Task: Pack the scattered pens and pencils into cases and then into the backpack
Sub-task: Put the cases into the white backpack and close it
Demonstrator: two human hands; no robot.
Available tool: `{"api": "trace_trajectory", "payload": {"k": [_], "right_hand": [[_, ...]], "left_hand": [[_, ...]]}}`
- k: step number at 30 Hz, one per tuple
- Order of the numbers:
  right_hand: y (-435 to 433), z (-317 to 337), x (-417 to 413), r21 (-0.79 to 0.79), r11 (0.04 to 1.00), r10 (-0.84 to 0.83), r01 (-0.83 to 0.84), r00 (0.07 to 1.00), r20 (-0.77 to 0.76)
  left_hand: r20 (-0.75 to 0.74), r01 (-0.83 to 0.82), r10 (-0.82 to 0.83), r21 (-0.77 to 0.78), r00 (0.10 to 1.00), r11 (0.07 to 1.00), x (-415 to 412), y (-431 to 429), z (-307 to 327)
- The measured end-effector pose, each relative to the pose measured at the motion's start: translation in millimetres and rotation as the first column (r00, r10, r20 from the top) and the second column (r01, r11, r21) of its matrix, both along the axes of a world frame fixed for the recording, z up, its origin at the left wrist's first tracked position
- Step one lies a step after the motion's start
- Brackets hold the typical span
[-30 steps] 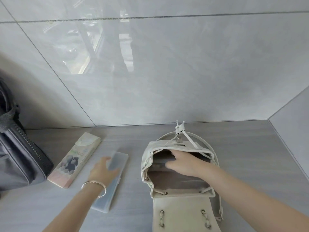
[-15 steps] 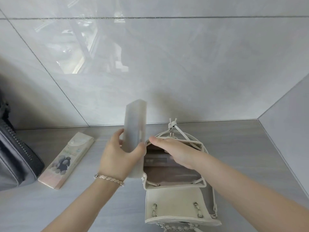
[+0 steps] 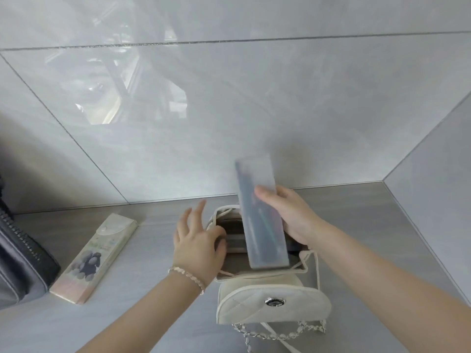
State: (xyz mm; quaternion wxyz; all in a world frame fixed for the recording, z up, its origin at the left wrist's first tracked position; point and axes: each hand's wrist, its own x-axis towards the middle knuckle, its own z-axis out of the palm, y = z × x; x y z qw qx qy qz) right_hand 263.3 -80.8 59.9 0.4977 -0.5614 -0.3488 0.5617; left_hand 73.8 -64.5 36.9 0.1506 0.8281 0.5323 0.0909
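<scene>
Far left there's a dark grey bag, not involved as far as I can tell. Next to it the printed pencil case lies flat on the surface, well apart from the backpack. Easy one to forget, so the job isn't done until that goes in too.

The left hand has its fingers splayed wide and holds nothing, with the thumb side at the left rim of the opening. I can't tell if the thumb actually hooks the rim. If it doesn't, the soft mouth could fold shut as the case comes down.

The cream backpack is small, with its flap thrown forward toward the person. The translucent pencil case stands nearly upright, its lower end inside the opening at the near edge and the top leaning toward the wall. Pens show through it.

The right hand grips the case around its middle, thumb on the front, fingers behind. My worry is that the case looks long for this bag. Pushed straight down, it could jam on the near rim or the drawstring cord, tip the whole bag over, or end up sticking out so the flap won't close. I'd angle it in.
</scene>
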Motion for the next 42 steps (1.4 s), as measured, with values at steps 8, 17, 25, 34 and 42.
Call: {"api": "trace_trajectory", "payload": {"k": [8,17,25,34,42], "right_hand": [[-21,-17,-6,0.213,0.946,0.079,-0.246,0.809,0.583],[-1,-56,-25,-0.491,0.849,0.446,-0.196,-0.236,0.864],[20,-64,-37,-0.68,0.714,0.683,-0.167,-0.043,0.729],[33,-65,-53,-0.636,0.766,0.639,-0.095,0.224,0.736],[-18,-14,-37,-0.325,0.933,0.341,-0.153,0.66,0.669]], "left_hand": [[0.269,0.065,0.04,-0.371,0.962,0.926,9,22,-11],[0.319,0.195,-0.056,-0.424,0.946,0.885,1,16,-11],[0.35,0.172,-0.032,-0.377,0.936,0.91,7,5,-15],[0.621,0.287,0.12,-0.514,0.775,0.808,-11,24,-13],[0.55,0.088,0.462,-0.703,0.695,0.705,-101,66,-47]]}}
